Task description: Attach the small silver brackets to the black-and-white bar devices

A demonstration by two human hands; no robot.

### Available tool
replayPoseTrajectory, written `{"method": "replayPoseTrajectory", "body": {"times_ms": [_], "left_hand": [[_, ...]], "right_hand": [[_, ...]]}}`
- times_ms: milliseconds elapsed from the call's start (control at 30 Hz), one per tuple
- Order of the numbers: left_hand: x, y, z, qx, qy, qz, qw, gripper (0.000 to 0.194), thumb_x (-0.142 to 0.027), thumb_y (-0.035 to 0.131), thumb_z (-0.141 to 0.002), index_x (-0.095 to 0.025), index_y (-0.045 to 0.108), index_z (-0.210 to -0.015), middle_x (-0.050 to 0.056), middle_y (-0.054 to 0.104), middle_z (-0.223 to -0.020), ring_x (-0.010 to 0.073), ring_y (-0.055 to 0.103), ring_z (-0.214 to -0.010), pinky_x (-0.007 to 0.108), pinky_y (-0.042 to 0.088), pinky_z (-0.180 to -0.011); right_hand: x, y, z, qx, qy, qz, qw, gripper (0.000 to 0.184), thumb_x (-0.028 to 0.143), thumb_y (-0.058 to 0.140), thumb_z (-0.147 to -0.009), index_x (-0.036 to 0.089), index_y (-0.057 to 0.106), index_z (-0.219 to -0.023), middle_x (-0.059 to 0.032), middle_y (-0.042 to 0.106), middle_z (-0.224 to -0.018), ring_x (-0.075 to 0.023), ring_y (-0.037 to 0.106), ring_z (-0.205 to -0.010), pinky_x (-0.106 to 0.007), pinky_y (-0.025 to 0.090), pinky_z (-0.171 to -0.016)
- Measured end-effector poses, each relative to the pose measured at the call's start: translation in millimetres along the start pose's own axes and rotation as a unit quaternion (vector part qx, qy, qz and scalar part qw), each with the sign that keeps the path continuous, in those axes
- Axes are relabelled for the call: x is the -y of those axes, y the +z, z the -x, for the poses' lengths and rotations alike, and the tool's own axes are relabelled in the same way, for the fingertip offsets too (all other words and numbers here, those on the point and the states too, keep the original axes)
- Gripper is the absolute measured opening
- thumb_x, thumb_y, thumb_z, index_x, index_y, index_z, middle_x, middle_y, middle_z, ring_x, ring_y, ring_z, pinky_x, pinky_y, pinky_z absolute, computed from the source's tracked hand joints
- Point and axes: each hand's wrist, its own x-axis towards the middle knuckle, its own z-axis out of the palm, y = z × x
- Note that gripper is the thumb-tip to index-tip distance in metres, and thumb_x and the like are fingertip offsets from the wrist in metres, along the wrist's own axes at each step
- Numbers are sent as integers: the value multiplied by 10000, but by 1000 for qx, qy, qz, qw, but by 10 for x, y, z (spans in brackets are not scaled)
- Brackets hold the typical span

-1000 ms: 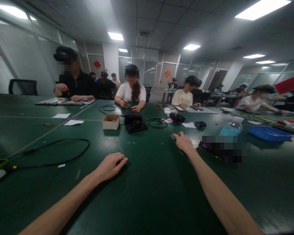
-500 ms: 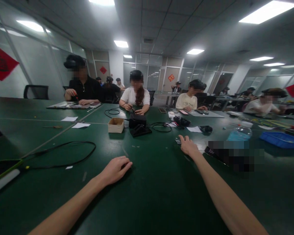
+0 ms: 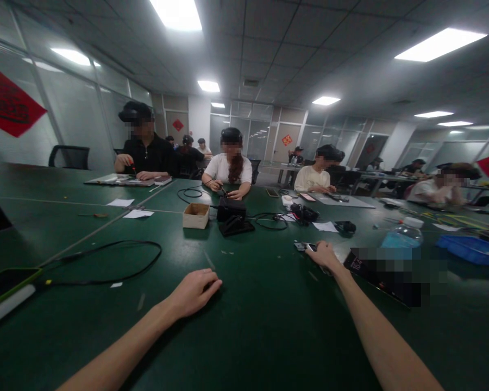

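The left fingers (image 3: 199,288) are showing pale tan skin against a dark green surface (image 3: 269,336), which is carrying thin pale lines well ahead of them. Just beside the right fingers (image 3: 324,254), a small grey-and-silver part (image 3: 302,246) is glinting. To the right of those fingers, a bright blue plastic tray (image 3: 470,250) and a pale blue bottle (image 3: 403,239) are showing. Ahead of the left fingers, a black cable (image 3: 106,270) is curving, a light brown cardboard box (image 3: 196,216) is showing, and far to their left a red banner (image 3: 8,98) is hanging.
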Motion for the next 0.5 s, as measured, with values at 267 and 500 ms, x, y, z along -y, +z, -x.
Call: {"method": "replayPoseTrajectory", "body": {"times_ms": [267,500], "left_hand": [[-17,-5,6,-3,1,-4,1000,338,-328,349,-953,-153,614,-835,51,608,-808,167,573,-731,278,440,-682],[-22,-15,15,-4,2,3,1000,344,-338,346,-956,-157,616,-843,50,612,-809,164,571,-733,278,442,-684]], "right_hand": [[-66,33,-87,-5,-1,-26,1000,746,482,509,-791,-20,342,-1317,-268,415,-1278,-313,423,-1236,-360,375,-966],[-102,-10,-137,15,-13,-17,1000,695,526,548,-767,60,451,-1274,-235,487,-1218,-309,523,-1131,-353,421,-890]]}}
